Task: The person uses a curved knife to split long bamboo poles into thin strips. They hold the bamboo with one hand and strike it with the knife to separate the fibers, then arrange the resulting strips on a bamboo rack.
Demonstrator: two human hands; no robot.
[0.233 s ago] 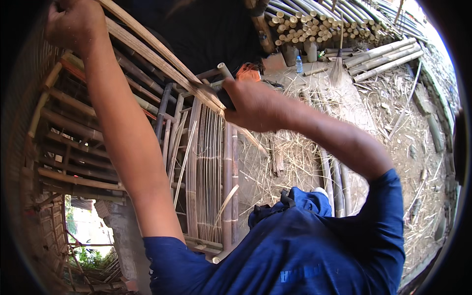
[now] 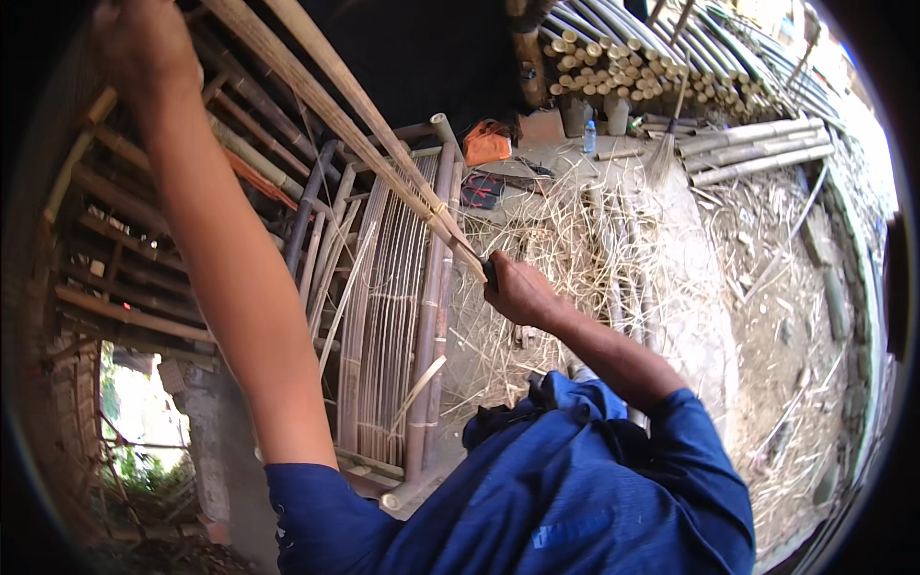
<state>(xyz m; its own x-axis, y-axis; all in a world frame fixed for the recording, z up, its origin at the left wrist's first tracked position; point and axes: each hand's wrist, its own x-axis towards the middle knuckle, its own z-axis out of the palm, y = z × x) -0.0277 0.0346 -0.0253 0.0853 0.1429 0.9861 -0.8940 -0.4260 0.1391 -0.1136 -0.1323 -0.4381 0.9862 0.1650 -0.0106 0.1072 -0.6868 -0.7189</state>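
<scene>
Two bamboo strips (image 2: pixel 316 96), slanting from the upper left over a slatted bamboo frame (image 2: pixel 432 316) and meeting just beside the right hand (image 2: pixel 520 290), with fingers clenched round a black handle (image 2: pixel 491 272); up near the strips, the left hand (image 2: pixel 153 57), too dim to tell whether grasping; farther off, an orange bag (image 2: pixel 488 144) and stacked poles (image 2: pixel 613 72)
</scene>
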